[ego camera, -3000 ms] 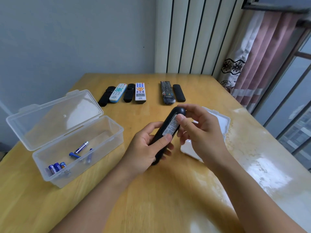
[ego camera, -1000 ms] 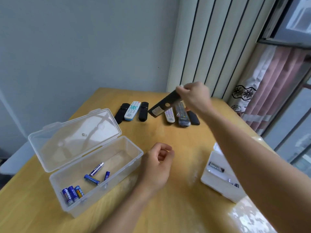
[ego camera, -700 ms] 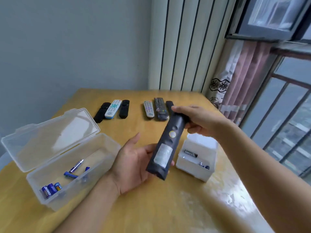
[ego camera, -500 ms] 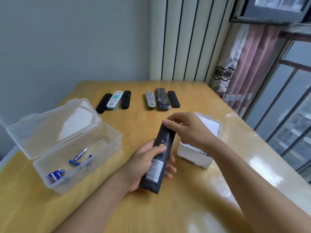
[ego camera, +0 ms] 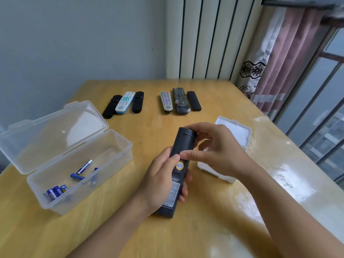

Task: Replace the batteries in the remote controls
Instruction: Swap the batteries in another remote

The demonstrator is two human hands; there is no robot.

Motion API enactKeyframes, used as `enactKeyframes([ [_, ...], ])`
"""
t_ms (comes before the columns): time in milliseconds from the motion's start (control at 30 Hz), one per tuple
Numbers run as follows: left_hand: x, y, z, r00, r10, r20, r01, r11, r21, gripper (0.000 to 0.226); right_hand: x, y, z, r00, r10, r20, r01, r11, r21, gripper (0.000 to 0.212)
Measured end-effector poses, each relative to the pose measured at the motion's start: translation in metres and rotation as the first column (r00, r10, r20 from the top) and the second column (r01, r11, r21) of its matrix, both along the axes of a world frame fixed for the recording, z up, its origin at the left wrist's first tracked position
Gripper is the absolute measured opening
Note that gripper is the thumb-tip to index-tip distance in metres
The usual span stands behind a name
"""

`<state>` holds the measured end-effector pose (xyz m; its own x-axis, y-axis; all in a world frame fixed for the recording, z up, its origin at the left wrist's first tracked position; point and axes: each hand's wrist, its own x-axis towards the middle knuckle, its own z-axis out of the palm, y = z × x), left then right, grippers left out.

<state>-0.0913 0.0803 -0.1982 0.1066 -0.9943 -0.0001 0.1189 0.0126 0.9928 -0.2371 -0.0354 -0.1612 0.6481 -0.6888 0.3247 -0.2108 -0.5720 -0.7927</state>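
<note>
Head view: black remote control held back-side up in both hands, centre of frame, above the worktop.

Left hand [ego camera: 160, 180] wraps its fingers round the lower half of the long black plastic remote control [ego camera: 177, 171], cradling it label-up, likely so the battery cover faces the person. Right hand [ego camera: 214, 151] pinches the upper end, thumb laid across the back above the round yellow sticker, seemingly ready to slide the cover off. At left of frame the clear plastic lidded box [ego camera: 119, 146] stands open with blue batteries [ego camera: 55, 191] within reach. The white open box [ego camera: 240, 131] sits just behind the right hand. Six more remotes [ego camera: 151, 102] lie in a row further up, well apart from the hands, on the yellow wooden worktop [ego camera: 214, 229].
</note>
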Motion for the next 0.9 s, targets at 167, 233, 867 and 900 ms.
enactKeyframes([
  [167, 0.004, -0.002, -0.004, 0.998, 0.003, 0.061, -0.004, 1.0, 0.028, 0.022, 0.002, 0.0, -0.004, 0.996, -0.081, 0.035, 0.082, 0.997, -0.01, 0.045],
  [233, 0.005, -0.002, -0.003, 0.999, 0.0, 0.049, -0.002, 0.999, 0.046, 0.023, 0.003, 0.001, -0.006, 0.993, -0.112, 0.031, 0.112, 0.994, -0.003, 0.042],
  [867, 0.023, -0.011, -0.001, 0.969, 0.248, -0.019, -0.245, 0.966, 0.083, 0.025, 0.006, 0.02, 0.006, 0.975, -0.195, -0.11, 0.165, 0.958, -0.234, 0.03],
  [900, 0.022, -0.011, -0.002, 0.974, 0.225, -0.012, -0.223, 0.973, 0.064, 0.024, 0.01, 0.023, 0.005, 0.981, -0.189, -0.054, 0.168, 0.951, -0.259, 0.032],
])
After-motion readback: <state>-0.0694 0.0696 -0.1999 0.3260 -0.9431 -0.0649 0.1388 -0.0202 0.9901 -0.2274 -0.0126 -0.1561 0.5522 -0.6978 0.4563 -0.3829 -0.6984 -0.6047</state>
